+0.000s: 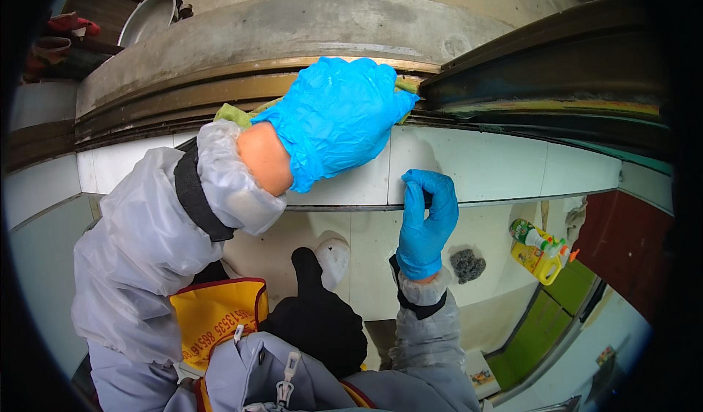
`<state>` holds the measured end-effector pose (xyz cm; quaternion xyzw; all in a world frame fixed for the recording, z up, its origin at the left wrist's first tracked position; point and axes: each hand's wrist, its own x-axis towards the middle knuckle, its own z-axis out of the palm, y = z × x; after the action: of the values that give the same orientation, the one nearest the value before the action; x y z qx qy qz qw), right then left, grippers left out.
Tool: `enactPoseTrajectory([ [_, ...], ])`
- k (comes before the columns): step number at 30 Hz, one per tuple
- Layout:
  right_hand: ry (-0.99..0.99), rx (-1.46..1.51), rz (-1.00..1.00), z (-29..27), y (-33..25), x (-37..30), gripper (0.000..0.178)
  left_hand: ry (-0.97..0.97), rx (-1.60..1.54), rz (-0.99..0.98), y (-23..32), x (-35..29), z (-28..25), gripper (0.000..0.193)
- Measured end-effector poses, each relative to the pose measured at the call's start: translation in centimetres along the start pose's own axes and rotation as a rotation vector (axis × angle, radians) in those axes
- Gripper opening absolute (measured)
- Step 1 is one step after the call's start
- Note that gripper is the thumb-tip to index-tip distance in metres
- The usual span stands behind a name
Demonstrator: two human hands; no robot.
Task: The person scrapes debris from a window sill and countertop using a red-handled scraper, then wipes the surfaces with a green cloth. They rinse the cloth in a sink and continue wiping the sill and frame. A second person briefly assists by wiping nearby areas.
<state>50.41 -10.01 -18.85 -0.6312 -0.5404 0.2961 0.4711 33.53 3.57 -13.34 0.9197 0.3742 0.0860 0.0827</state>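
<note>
My left hand (340, 123), in a loose blue disposable glove, reaches over to the window track (183, 101). It presses down closed on a green cloth (234, 114), which shows at both sides of the glove; the fingers are mostly hidden. My right hand (428, 222), gloved in blue too, is at the front edge of the white tiled ledge (476, 167). Its fingers are curled and thumb and forefinger come together; whatever may be between them cannot be made out. Clear plastic sleeves with dark bands cover both forearms.
Below the ledge, a grey scouring pad (467, 265) lies on a pale counter, with a spray bottle (538, 238) and a yellow bottle (548, 264) to its right. A white object (333, 262) lies left. Dark window frame (542, 68) at right; metal pan (149, 18) beyond.
</note>
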Motion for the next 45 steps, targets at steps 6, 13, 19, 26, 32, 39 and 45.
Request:
enactPoseTrajectory([
  [6,-0.019,0.045,0.033,-0.7,-0.2,-0.4,0.011,-0.234,0.031,-0.379,-0.5,-4.6,-2.2,0.015],
  [13,0.025,0.036,-0.044,-0.3,0.5,-0.3,0.013,-0.362,-0.585,-0.426,-4.4,-13.7,-7.5,0.031],
  [19,0.094,-0.022,-0.029,0.7,0.7,0.3,0.012,0.135,-1.014,-0.323,-3.4,-6.5,-7.4,0.036],
  [26,0.148,-0.115,-0.136,1.5,1.4,1.0,0.012,0.028,-0.302,0.064,-0.4,0.2,0.7,0.056],
  [32,0.152,0.027,0.01,0.9,1.3,0.5,0.012,-0.048,-0.146,-0.042,-1.3,-2.2,-1.2,0.04],
  [39,0.172,0.051,0.023,0.4,1.5,0.3,0.012,-0.202,0.038,-0.363,-10.3,-17.0,-7.7,0.059],
  [45,0.224,0.011,-0.005,1.3,1.8,0.8,0.009,-0.241,0.157,-0.509,-12.6,-18.9,-8.8,0.049],
])
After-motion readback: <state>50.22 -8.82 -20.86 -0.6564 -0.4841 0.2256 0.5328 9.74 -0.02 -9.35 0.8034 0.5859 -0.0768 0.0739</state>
